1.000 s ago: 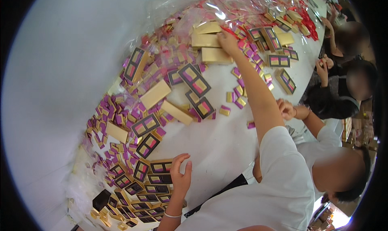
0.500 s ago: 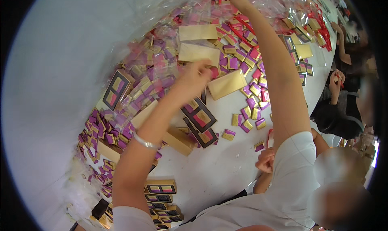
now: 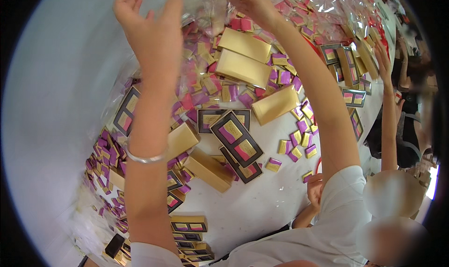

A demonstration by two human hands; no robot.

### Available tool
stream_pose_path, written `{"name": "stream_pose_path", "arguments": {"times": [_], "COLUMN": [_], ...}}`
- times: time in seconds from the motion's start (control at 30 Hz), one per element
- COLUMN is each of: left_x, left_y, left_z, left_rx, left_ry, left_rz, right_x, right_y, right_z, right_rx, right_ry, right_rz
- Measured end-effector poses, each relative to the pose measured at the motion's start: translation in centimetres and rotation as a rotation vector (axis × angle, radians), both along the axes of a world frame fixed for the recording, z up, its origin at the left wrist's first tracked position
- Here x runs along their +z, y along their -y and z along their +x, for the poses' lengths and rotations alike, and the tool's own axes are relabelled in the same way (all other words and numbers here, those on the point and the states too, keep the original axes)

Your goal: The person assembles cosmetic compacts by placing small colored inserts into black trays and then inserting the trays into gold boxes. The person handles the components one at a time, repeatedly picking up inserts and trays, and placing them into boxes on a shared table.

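Note:
My left hand (image 3: 152, 31) is raised at the upper left, fingers spread, with nothing visible in it. My right hand (image 3: 257, 9) reaches over the far part of the pile, its fingers blurred but stretched out to the left. Clear plastic film (image 3: 206, 14) lies between and beneath both hands. Small purple, pink and gold wrapped pieces (image 3: 229, 93) are heaped below. Two gold boxes (image 3: 243, 70) lie side by side on the heap, and another gold box (image 3: 276, 104) sits to their right. Nearer, black-framed boxes with two windows (image 3: 237, 138) overlap each other.
More windowed boxes (image 3: 188, 226) stand stacked at the lower left. Gold boxes (image 3: 206, 169) lie near my left forearm. Co-workers stand along the right; one person's hand (image 3: 315, 190) is near the table edge, and another's arm (image 3: 387, 103) reaches across the boxes there.
My left hand has risen from above the gold boxes to the upper left, its fingers spreading. My right hand has come lower and left; the red ribbon at its fingers no longer shows. The view has shifted.

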State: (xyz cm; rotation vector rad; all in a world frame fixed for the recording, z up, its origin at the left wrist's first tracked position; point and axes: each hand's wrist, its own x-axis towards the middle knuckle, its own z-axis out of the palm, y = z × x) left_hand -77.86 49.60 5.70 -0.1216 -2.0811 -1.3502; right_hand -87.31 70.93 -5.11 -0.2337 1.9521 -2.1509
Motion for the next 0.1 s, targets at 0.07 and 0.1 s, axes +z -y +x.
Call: {"name": "stream_pose_path", "arguments": {"times": [0.07,0.1], "left_x": [-1.0,-1.8], "left_y": [-3.7,-5.0], "left_z": [3.1,3.7], "left_rx": [-0.276,-0.485], "left_ry": [0.122,0.057], "left_rz": [0.086,-0.212], "right_x": [-1.4,-1.7], "right_y": [-2.6,-2.5], "right_z": [-2.2,-2.0], "right_rx": [0.148,0.154], "right_ry": [-0.17,-0.165], "right_rz": [0.583,0.582]}}
